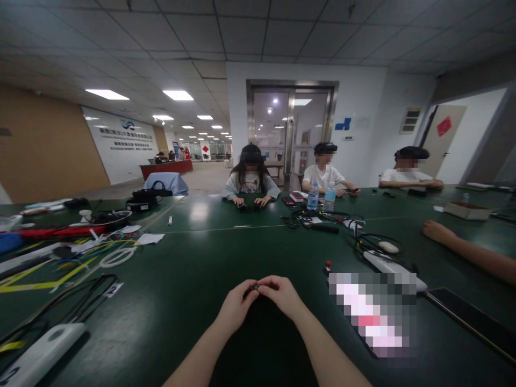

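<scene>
My left hand (237,304) and my right hand (283,295) meet above the near middle of the dark green table (181,301). Between their thumbs and index fingers they pinch one small dark object (255,287), mostly covered by the fingertips. Its kind is too small to make out. Both hands are closed on it, fingers curled inward. To the right of my right hand lies a phone-like slab (366,317) with a blurred bright surface. A small red and dark item (328,266) sits at its far end.
White device (48,352) and cables lie at left, beside a coiled white cable (117,257). To the right are a white device (393,269), a black phone (471,317) and another person's arm (463,244). Across the table, people sit near water bottles (329,198).
</scene>
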Motion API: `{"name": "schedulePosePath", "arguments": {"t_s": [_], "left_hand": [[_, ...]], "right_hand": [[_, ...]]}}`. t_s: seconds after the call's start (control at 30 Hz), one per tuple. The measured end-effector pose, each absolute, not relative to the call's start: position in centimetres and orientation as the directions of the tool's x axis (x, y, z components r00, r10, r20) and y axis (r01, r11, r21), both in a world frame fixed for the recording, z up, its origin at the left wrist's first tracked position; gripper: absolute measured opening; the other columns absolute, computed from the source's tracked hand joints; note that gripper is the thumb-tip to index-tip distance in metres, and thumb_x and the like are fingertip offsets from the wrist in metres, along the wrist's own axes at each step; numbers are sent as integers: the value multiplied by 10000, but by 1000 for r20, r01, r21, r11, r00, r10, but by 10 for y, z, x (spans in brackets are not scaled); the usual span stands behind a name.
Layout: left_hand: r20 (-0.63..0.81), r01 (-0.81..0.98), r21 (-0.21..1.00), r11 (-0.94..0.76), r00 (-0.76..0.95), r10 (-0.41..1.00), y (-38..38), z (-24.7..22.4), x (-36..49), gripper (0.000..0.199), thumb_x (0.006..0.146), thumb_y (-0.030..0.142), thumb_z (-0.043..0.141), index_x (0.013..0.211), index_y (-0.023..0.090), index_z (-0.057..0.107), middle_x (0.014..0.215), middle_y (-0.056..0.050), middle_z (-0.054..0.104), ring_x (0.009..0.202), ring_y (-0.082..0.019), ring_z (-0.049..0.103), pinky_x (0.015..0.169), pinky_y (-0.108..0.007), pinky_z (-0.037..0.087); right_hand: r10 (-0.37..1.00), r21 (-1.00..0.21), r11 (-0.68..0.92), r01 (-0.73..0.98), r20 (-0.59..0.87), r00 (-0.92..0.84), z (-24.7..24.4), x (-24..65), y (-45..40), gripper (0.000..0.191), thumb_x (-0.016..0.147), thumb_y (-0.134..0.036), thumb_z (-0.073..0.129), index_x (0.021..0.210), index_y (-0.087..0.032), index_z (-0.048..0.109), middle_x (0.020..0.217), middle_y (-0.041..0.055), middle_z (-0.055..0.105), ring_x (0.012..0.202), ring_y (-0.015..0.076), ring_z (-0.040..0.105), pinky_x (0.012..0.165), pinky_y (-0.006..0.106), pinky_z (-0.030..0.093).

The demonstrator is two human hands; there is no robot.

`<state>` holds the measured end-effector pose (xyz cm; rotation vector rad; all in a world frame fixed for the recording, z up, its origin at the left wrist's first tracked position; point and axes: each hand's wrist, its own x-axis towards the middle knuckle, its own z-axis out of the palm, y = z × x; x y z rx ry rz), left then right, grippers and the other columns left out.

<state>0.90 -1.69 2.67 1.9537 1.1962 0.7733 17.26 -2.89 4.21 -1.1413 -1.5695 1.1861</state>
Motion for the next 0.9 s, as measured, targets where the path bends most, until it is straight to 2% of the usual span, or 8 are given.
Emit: {"name": "schedulePosePath", "arguments": {"t_s": [0.17,0.4,0.67,0.9], "left_hand": [[128,484,817,-312,375,918,-15,25,8,293,816,354,357,996,220,546,911,0,599,831,-133,542,736,-253,420],[88,498,818,-289,388,917,-12,24,10,298,797,348,394,1015,213,546,992,-15,596,903,-144,533,784,-249,404],[85,503,824,-259,344,935,-13,23,12,307,799,383,360,959,204,552,923,-16,604,836,-147,546,723,-251,414],[66,473,846,-246,366,928,-12,28,11,345,788,409,375,984,192,559,918,-25,614,832,-154,551,726,-259,416]], "right_hand": [[970,-970,158,184,117,-215,39,172,-26,204,698,-351,583,834,-219,658,843,11,647,828,189,585,762,334,435],[979,-964,152,217,117,-165,39,170,-27,191,700,-325,577,833,-204,642,844,11,634,820,185,580,746,322,435],[977,-981,128,148,99,-188,32,170,-23,277,678,-235,601,953,-195,590,953,26,621,908,188,568,796,321,439],[980,-983,116,140,90,-178,37,170,-27,232,688,-227,586,917,-194,590,893,22,626,862,185,585,776,327,451]]}}
